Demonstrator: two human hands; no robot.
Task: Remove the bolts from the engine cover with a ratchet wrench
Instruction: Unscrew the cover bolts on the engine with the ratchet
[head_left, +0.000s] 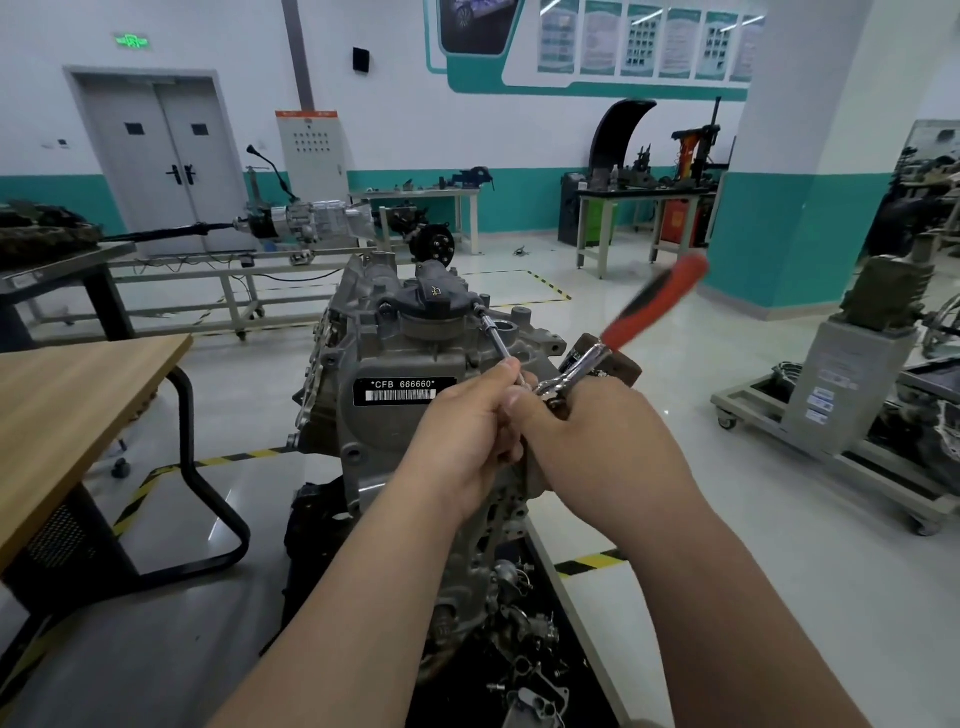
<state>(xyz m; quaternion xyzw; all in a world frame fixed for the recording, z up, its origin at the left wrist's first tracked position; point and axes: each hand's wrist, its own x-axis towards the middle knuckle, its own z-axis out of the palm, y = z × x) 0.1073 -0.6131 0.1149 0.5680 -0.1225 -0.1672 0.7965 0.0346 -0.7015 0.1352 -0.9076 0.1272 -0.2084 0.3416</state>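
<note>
Engine: we see the grey metal engine (363, 410) in the middle, with a black tag (402, 391) on its near side that reads "CFB 666660".
Engine cover: the dark round cover (431, 306) sits on top of the engine, at its far end.
Ratchet wrench: the ratchet wrench (587, 364) is just right of the engine's top. Its red and black handle points up and away and is very blurry.
Long bar: a thin shiny bar (496, 338) runs from the wrench's head to the cover's right edge. Its tip touches there, but what it sits on is too small for us to tell.
Left hand: our left hand (462, 436) is in front of the engine, thumb and fingers pinching the bar's near end.
Right hand: our right hand (602, 436) touches the left one and curls around the wrench's head. Its fingertips are hidden behind the hand.
Covered up: our hands and arms hide the engine's near right side.
Small metal parts: they (524, 670) lie below the engine in the dark, so we cannot tell what they are.
Wooden table: the table (67, 405) stands left of the engine, cut off at the edge.
</note>
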